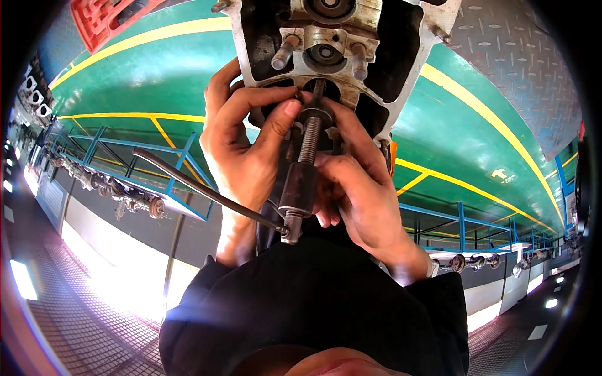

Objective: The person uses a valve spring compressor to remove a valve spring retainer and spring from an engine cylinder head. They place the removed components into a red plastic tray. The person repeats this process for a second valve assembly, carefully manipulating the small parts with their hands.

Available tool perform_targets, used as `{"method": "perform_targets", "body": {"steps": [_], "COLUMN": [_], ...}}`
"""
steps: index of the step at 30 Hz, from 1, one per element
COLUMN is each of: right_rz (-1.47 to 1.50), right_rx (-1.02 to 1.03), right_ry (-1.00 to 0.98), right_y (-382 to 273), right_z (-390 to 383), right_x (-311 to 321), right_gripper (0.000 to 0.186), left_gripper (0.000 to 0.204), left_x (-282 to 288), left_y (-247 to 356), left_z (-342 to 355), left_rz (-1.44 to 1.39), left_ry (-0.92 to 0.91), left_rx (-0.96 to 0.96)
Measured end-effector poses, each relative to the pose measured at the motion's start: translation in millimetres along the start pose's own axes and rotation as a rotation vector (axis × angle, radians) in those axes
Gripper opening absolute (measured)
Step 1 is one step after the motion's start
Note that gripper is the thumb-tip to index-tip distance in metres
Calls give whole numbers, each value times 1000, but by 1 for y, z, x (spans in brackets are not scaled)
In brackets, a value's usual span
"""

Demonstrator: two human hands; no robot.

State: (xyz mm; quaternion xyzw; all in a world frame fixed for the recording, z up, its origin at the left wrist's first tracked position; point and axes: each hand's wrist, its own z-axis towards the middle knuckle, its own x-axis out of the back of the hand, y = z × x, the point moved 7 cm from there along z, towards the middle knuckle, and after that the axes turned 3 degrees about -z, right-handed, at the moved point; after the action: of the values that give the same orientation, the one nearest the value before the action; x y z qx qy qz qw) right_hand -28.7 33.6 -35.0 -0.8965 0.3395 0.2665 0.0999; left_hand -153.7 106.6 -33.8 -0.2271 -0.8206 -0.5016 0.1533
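Note:
A metal engine casting point(401, 62) with studs and dark cavities fills the top centre. A screw-type puller point(298, 185), with threaded rod, disc and dark sleeve, hangs down from the casting's lower opening. A long curved metal bar point(188, 178) passes to its bottom end. My left hand point(244, 144) is closed at the puller's top, thumb and fingers by the disc at the opening; the fingertips are partly hidden. My right hand point(360, 194) curls round the puller from the right, its thumb near the rod above the sleeve.
A red plastic case point(108, 19) lies at the upper left. A grey tread-plate surface point(508, 75) is at the upper right. Blue-framed benches with metal parts point(132, 197) stand on both sides. Green floor point(476, 156) with yellow lines surrounds the casting.

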Motion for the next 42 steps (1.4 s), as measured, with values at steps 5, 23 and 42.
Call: {"method": "perform_targets", "body": {"steps": [5,23,42], "right_rz": [11,19,2], "right_rx": [-9,14,161], "right_ry": [5,48,54], "right_y": [2,2,1], "right_z": [0,-5,-9], "right_x": [1,0,-2], "right_gripper": [61,54,62], "left_gripper": [16,17,30], "left_x": [0,-1,-8], "left_y": [6,7,12], "left_z": [-3,1,-3], "left_rz": [11,120,32], "left_ry": [48,-18,-182], "left_rx": [-20,-45,17]}}
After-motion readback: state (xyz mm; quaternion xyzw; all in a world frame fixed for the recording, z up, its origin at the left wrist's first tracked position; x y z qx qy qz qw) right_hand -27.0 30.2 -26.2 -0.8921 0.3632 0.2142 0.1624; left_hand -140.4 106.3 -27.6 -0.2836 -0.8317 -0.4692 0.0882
